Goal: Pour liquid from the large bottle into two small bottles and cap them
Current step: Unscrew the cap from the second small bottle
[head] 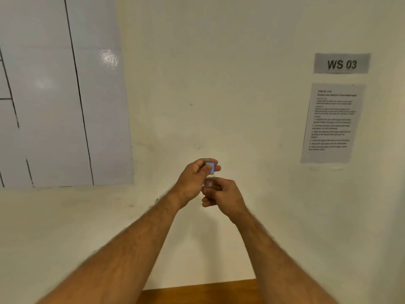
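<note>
While held up before the wall, one small bottle (pixel 209 182) is gripped low by the right hand (pixel 225 194); its one blue cap (pixel 210 167) is pinched by the left hand (pixel 192 181). Two paper sheets (pixel 333 121) are posted.

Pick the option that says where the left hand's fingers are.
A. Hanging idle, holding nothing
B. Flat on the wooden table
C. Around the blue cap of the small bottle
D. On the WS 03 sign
C: the left hand grips the blue cap atop the small bottle, whose body the right hand holds.
</note>
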The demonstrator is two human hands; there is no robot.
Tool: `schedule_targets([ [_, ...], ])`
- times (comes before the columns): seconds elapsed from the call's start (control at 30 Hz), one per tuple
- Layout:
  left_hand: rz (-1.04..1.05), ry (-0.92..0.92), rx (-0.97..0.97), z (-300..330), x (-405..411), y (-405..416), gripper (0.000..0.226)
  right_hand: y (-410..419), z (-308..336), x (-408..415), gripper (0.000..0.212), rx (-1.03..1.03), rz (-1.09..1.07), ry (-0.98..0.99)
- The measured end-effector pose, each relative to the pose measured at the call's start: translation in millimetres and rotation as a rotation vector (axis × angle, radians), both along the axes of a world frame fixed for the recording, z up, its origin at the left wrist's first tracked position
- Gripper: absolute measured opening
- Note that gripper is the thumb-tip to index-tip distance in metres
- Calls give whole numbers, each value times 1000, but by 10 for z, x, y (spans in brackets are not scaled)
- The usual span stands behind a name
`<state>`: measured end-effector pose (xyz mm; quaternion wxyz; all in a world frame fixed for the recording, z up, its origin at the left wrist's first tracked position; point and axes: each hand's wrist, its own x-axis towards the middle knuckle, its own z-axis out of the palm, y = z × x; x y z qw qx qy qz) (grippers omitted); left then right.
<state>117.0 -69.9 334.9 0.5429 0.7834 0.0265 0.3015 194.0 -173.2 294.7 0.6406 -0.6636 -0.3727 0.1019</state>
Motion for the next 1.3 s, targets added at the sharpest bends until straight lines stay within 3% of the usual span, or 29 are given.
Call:
schedule_targets([
  [0.1, 79, -57, -41, 136, 29, -23, 14, 9, 112, 1, 25, 41, -85, -17],
  [0.27, 54, -170, -77, 287, 29, -83, 39, 67, 234, -62, 24, 118, -117, -39],
  [0.47, 77, -259, -105, 402, -29, -84, 27, 56, 289, -77, 27, 143, -135, 2],
  [0.83, 12, -179, -37, 449, -36, -74, 32, 25, 297, -66, 33, 133, -151, 19],
  [1.13, 8, -130, -7, 389, 34, -82, 32, 3, 261, -40, 26, 145, -141, 21],
  [1.3, 134, -228, -17, 386, 56, -119, 26, 10, 257, -28, 25, 152, -143, 14],
])
